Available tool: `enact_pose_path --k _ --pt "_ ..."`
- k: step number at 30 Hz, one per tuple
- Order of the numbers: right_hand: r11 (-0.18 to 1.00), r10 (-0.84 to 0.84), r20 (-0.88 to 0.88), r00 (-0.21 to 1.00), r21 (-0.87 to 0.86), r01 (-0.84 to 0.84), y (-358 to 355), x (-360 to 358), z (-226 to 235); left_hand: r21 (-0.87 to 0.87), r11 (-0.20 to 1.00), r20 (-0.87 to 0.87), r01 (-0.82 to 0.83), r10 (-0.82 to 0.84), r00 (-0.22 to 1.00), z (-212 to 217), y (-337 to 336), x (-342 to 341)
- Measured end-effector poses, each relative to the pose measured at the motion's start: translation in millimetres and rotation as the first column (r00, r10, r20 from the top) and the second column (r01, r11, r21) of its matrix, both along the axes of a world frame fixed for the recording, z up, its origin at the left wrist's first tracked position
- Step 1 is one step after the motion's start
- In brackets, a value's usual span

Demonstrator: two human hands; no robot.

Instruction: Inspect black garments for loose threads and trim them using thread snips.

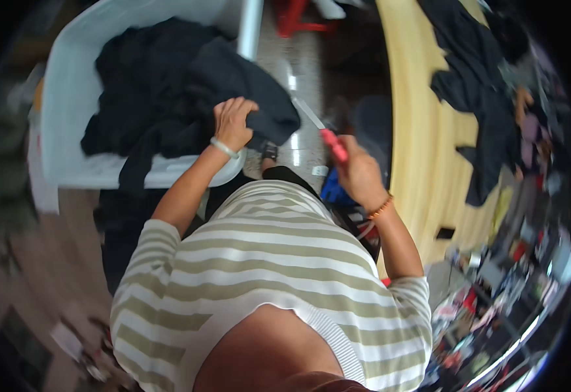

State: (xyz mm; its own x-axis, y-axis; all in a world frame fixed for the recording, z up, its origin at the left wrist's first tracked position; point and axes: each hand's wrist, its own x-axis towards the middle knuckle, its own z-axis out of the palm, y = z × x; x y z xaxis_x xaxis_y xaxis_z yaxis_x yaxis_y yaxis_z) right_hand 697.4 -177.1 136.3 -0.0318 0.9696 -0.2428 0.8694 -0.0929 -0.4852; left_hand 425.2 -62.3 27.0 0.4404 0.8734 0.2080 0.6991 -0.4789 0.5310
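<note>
My left hand (pixel 233 122) grips a fold of black cloth (pixel 187 85) that spills out of a pale plastic bin (pixel 69 91) and hangs over its near rim. A pale bangle circles that wrist. My right hand (pixel 357 173) is closed on the red handle of a blade tool (pixel 321 130); its silver blade points up and left toward the cloth, its tip close to the fabric's edge. An orange band sits on the right wrist. My striped green and white shirt fills the lower middle of the view.
A curved pale wooden tabletop (pixel 422 163) runs down the right side with more dark garments (pixel 475 85) piled on it. Small cluttered items lie at the lower right. A shiny tiled floor (pixel 305 72) shows between bin and table, with a red stool leg at the top.
</note>
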Motion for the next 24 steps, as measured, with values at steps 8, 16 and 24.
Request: enact_pose_path --k 8,16,24 --pt "0.953 0.208 0.138 0.969 0.194 -0.232 98.6 -2.4 -3.3 -0.424 0.904 0.882 -0.047 0.425 0.204 81.9 -40.1 -181.7" --pt "0.829 0.429 0.287 0.856 0.252 -0.500 247.1 -127.8 -6.7 -0.311 0.835 0.916 -0.455 0.390 0.089 133.9 -206.7 -356.5" --pt "0.833 0.436 0.442 0.784 0.133 -0.538 391.9 -258.5 -83.8 -0.469 0.703 0.872 -0.535 0.269 -0.409 109.5 -337.5 -456.5"
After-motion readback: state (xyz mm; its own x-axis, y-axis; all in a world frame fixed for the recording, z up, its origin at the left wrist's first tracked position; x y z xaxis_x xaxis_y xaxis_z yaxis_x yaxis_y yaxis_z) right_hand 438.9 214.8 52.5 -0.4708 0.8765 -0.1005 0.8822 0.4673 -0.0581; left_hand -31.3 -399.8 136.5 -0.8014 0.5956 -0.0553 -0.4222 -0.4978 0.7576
